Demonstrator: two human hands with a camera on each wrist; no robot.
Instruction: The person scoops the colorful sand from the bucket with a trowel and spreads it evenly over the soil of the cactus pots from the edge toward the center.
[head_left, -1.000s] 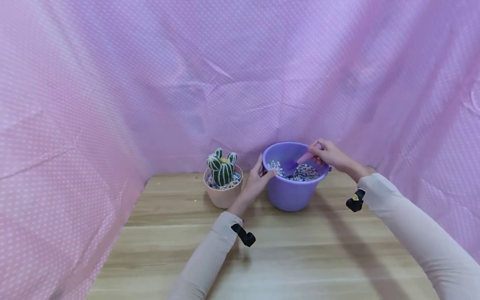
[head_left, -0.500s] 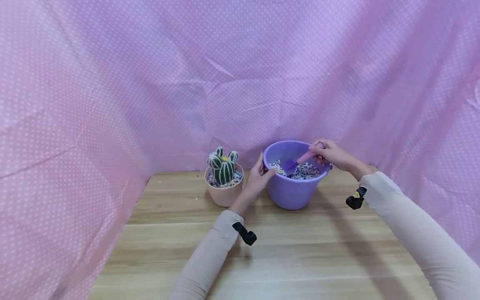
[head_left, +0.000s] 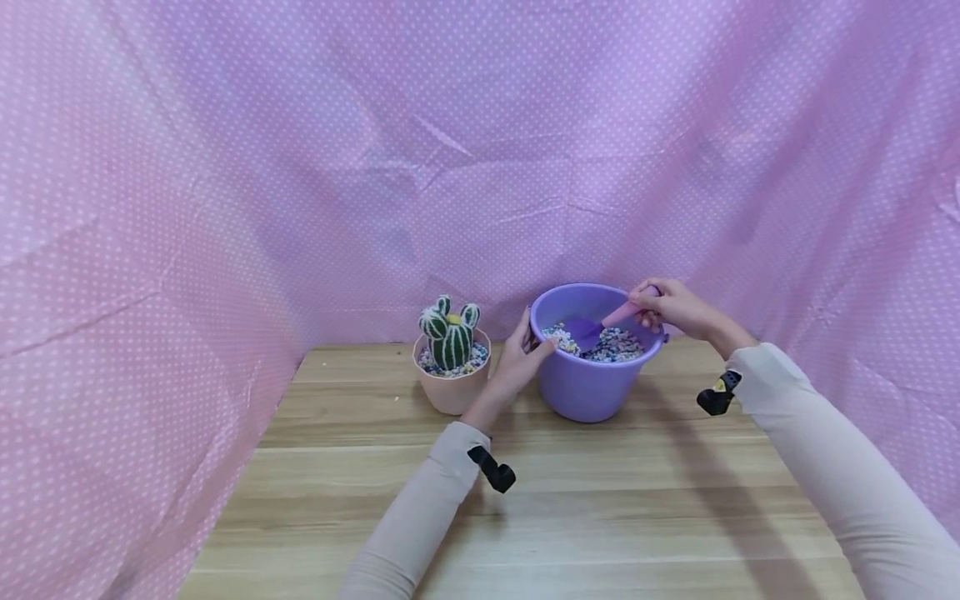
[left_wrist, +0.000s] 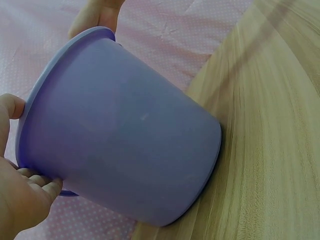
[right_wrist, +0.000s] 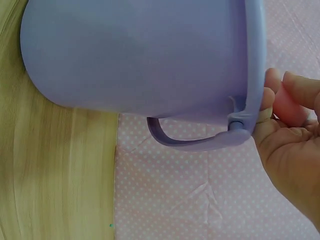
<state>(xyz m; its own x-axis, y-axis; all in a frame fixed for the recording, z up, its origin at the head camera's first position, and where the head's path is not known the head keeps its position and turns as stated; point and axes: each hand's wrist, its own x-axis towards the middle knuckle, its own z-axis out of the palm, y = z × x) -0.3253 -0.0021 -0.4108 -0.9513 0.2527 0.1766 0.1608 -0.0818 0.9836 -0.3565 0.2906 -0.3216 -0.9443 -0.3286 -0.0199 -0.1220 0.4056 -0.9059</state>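
A purple bucket [head_left: 588, 392] stands upright on the table, partly filled with small multicoloured pebbles [head_left: 617, 345]. My left hand [head_left: 517, 360] grips the bucket's left rim; the left wrist view shows the thumb at the rim's edge and the fingers curled under it, against the outer wall. With my right hand [head_left: 678, 308] I hold the pink handle of a small toy shovel [head_left: 621, 314] above the right side of the bucket. Its purple blade [head_left: 583, 331] lies among the pebbles, the tip partly hidden. In the right wrist view, fingers and thumb close round the handle's pink end [right_wrist: 290, 107].
Left of the bucket, close to my left forearm, stands a peach pot [head_left: 452, 393] holding a plush cactus [head_left: 452, 343] and pebbles. The bucket's carrying handle [right_wrist: 190, 144] hangs at its side. Pink dotted cloth [head_left: 480, 192] encloses the wooden table [head_left: 360, 500].
My right hand and the shovel handle have shifted slightly to the right, the blade staying in the pebbles. My left hand keeps its hold on the rim. The head view has shifted a little.
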